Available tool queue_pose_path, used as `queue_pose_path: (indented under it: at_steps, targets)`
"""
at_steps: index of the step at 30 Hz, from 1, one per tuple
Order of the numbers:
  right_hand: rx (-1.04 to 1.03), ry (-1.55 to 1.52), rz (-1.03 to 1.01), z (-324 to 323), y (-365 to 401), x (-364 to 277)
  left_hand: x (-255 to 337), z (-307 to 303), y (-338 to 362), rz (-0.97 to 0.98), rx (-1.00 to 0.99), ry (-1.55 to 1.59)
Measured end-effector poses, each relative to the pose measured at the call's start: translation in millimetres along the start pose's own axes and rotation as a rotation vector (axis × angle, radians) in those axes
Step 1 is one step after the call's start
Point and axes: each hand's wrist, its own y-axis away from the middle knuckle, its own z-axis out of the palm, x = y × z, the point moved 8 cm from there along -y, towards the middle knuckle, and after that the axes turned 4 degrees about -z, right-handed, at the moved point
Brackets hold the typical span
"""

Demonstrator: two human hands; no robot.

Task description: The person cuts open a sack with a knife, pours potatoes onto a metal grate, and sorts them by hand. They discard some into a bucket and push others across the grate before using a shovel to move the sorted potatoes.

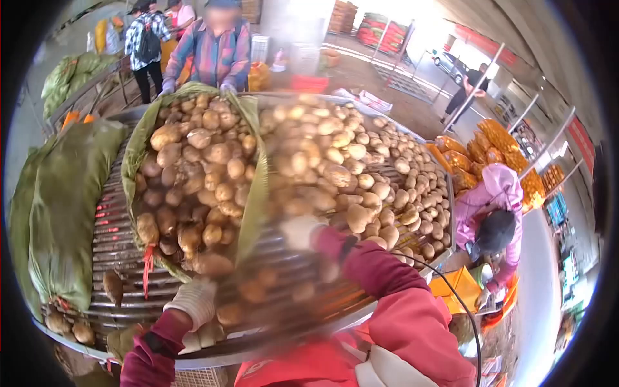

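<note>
Nearest: left hand, in a pale glove, is at the near edge of the opened green sack; fingers look bent, can't tell if they grip anything. Right hand, gloved, blurred, is over the slats beside the loose potatoes; can't tell if the fingers are open or closed. Sack lies flat on the slatted table, sides spread, probably to keep its contents exposed; it's full of brown potatoes, red tie hanging at its near end. Table's raised rim likely keeps the loose ones from rolling off. Left: filled green sack, potatoes by its near end. Far side: co-worker, gloved hands at the opened sack's far end, perhaps steadying it. Beyond, right: stacked orange net bags, bulging, contents unclear.
</note>
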Motion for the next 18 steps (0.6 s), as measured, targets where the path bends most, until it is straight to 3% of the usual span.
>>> queue_pose_path:
  at_steps: [3, 7, 12, 15, 17, 18]
  targets:
    - [0.058, 0.048, -0.047, 60, -45, 16, -4, 0, -1, 0.015, 0.055, -0.057]
    - [0.156, 0.182, -0.038, 38, -10, -7, 6, -29, 0, 0.024, 0.170, 0.021]
    - [0.146, 0.067, 0.055, 37, 2, -1, 7, -48, -9, -0.045, 0.116, -0.030]
    - [0.261, 0.100, 0.009, 36, 14, -3, 4, -53, -9, -0.063, 0.162, -0.080]
    - [0.163, 0.112, 0.020, 48, 19, -1, 7, -52, -8, -0.039, 0.209, -0.104]
    - [0.217, 0.017, -0.052, 30, 36, -14, 5, -52, -8, -0.062, 0.214, -0.112]
